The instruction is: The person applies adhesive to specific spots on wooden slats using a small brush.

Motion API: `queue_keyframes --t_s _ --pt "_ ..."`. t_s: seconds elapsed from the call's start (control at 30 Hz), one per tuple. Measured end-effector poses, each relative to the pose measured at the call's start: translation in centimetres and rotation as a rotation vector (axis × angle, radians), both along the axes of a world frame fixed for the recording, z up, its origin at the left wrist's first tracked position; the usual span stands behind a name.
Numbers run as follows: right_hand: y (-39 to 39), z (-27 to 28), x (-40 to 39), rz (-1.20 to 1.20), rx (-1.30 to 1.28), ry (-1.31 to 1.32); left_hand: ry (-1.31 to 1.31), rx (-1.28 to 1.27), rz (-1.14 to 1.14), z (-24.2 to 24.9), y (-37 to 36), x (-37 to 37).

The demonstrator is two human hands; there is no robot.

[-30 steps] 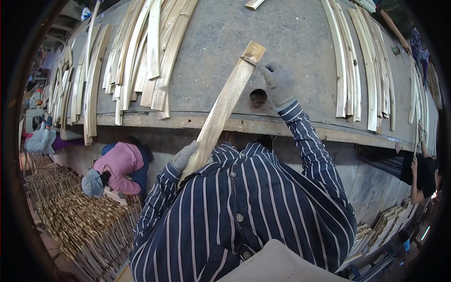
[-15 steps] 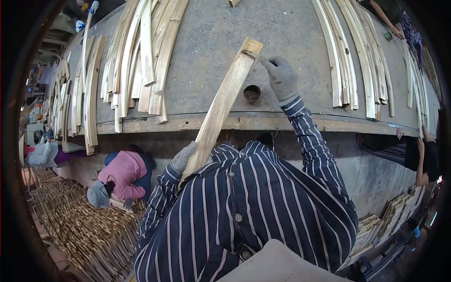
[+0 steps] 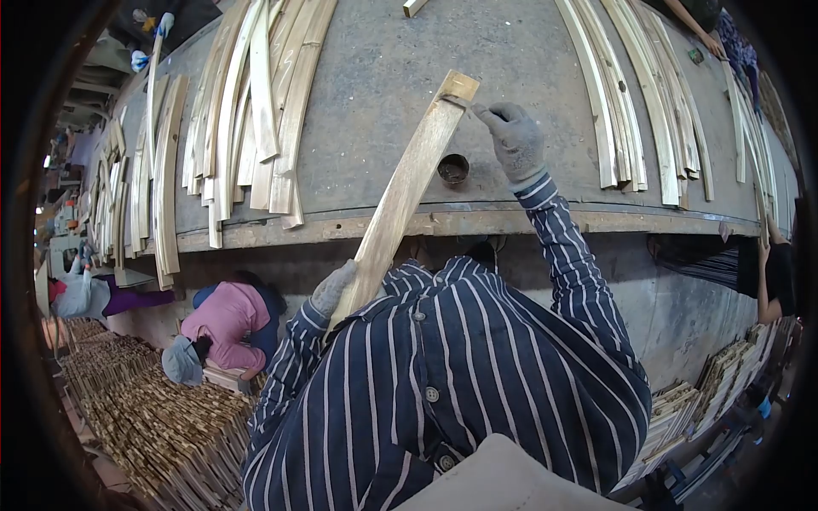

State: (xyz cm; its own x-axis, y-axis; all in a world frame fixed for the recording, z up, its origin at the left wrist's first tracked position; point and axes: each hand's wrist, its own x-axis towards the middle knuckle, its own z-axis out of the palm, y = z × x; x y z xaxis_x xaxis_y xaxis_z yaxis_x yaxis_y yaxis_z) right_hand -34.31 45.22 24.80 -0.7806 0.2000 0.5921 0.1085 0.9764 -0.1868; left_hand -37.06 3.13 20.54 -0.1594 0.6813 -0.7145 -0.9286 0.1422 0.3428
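A long, pale wooden strip (image 3: 405, 192) slants from my body up over the bench. Near its lower end, my gloved left hand (image 3: 333, 288) is wrapped round its edge. My gloved right hand (image 3: 514, 140) is beside the strip's far end, its fingers pinched on a thin, dark tool (image 3: 454, 100) whose tip lies on the wood close to a mark across it. Below that hand, to its left, a small, round, dark cup (image 3: 453, 169) stands on the bench.
The grey bench (image 3: 383, 102) carries wooden strips at left (image 3: 294, 111) and right (image 3: 601, 94). A person in pink (image 3: 226, 324) crouches at the lower left by stacked wood (image 3: 162, 417). Other people are at both sides, and a short wood piece (image 3: 414, 8) lies at the top.
The dark tool's tip has shifted slightly on the strip's far end. The view has moved a little. The person in pink has bent lower.
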Motion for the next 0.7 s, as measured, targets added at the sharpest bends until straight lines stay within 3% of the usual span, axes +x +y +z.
queue_keyframes --t_s 0.23,0.3,0.63,0.7 --pt "1.1 -0.1 -0.1 -0.048 0.08 -0.001 0.022 -0.041 0.019 0.8 0.1 0.1" --pt "1.0 0.2 -0.2 -0.054 -0.023 0.028 0.026 -0.014 -0.008 0.7 0.1 -0.2" --pt "-1.0 0.6 0.7 0.059 -0.051 -0.05 0.138 -0.045 -0.008 -2.0 -1.3 -0.4" --pt "-0.9 0.6 0.6 -0.039 -0.043 0.017 0.131 -0.037 -0.038 -1.2 -1.1 -0.5"
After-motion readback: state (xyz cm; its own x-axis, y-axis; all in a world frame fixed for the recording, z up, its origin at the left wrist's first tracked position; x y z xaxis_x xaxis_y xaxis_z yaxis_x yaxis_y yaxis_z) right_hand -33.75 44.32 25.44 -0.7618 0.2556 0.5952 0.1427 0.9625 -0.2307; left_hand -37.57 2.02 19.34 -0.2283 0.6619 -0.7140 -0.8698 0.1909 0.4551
